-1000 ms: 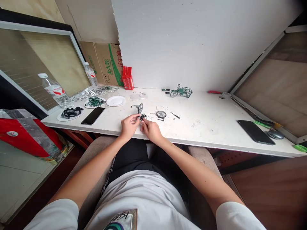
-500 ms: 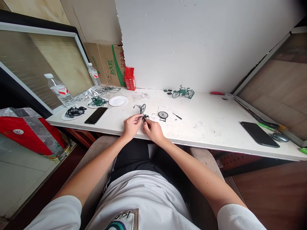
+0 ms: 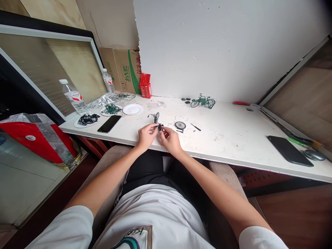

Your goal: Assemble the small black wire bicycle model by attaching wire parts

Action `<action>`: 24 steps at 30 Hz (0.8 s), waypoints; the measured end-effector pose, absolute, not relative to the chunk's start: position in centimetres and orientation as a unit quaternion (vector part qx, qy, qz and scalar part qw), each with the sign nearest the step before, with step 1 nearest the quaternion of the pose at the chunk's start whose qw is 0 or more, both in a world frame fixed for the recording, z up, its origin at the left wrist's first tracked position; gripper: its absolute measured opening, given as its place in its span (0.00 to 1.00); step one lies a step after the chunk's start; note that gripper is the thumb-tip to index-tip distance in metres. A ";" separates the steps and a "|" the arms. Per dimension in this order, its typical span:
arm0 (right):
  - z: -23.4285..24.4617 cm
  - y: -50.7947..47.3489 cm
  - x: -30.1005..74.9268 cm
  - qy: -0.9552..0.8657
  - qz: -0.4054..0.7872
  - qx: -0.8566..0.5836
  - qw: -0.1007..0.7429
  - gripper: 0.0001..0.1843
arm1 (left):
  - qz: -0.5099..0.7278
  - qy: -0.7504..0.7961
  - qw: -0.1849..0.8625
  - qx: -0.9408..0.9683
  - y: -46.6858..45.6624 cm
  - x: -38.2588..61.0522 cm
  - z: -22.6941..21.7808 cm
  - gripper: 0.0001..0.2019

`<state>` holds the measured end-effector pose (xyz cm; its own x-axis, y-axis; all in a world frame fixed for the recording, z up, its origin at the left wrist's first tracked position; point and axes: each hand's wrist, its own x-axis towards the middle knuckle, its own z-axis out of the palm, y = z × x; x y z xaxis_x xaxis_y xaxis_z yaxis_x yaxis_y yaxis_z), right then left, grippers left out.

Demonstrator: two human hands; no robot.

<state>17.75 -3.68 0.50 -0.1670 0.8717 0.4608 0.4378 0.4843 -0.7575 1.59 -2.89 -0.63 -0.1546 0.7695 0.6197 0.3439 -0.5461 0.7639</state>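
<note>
Near the table's front edge, a black model bicycle (image 3: 156, 118) with handlebars and one wheel points away from me. My left hand (image 3: 147, 135) pinches it at its near end from the left. From the right, the fingers of my right hand (image 3: 170, 139) close on the same end. The fingertips partly cover the small black parts between them. A loose spoked wheel (image 3: 180, 125) lies flat just right of my hands, with a small black piece (image 3: 180, 131) beside it. A thin dark knife-like tool (image 3: 195, 127) rests farther right.
A green model bicycle (image 3: 203, 101) stands at the back. To the left are plates of black parts (image 3: 88, 119) and green parts (image 3: 111, 109), a bare white plate (image 3: 132, 109), a phone (image 3: 109, 123) and water bottles (image 3: 74, 97). Another phone (image 3: 289, 150) lies at right.
The camera view has turned slightly left, so everything sits farther right. The bicycle's far wheel and handlebars have tilted a little, and both hands remain on its near end.
</note>
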 end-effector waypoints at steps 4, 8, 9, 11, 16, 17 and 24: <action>0.5 -3.5 17.8 -0.736 0.240 -0.446 0.450 0.22 | 0.614 0.447 0.168 0.628 -2.9 1.6 -0.6 0.13; 0.7 -3.6 17.9 -0.745 0.248 -0.432 0.444 0.22 | 0.611 0.449 0.171 0.629 -2.9 1.5 -0.7 0.13; 0.7 -3.6 17.9 -0.745 0.249 -0.430 0.444 0.22 | 0.611 0.449 0.172 0.629 -2.9 1.5 -0.7 0.13; 0.7 -3.6 17.9 -0.749 0.247 -0.427 0.441 0.23 | 0.612 0.448 0.174 0.628 -2.9 1.5 -0.7 0.13; 0.4 -3.6 17.9 -0.773 0.212 -0.429 0.417 0.24 | 0.619 0.447 0.200 0.614 -2.9 1.5 -0.5 0.12; 0.3 -3.6 17.9 -0.777 0.207 -0.428 0.413 0.24 | 0.619 0.448 0.209 0.610 -2.9 1.5 -0.4 0.12; 0.6 -4.1 17.9 -0.793 0.183 -0.431 0.390 0.24 | 0.607 0.436 0.282 0.602 -2.7 0.9 0.2 0.15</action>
<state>17.87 -4.08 0.64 -0.3255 0.8255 0.4610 0.5408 0.5625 -0.6255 0.94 -2.70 0.19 -0.1167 0.8668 0.4848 0.1821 -0.4612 0.8684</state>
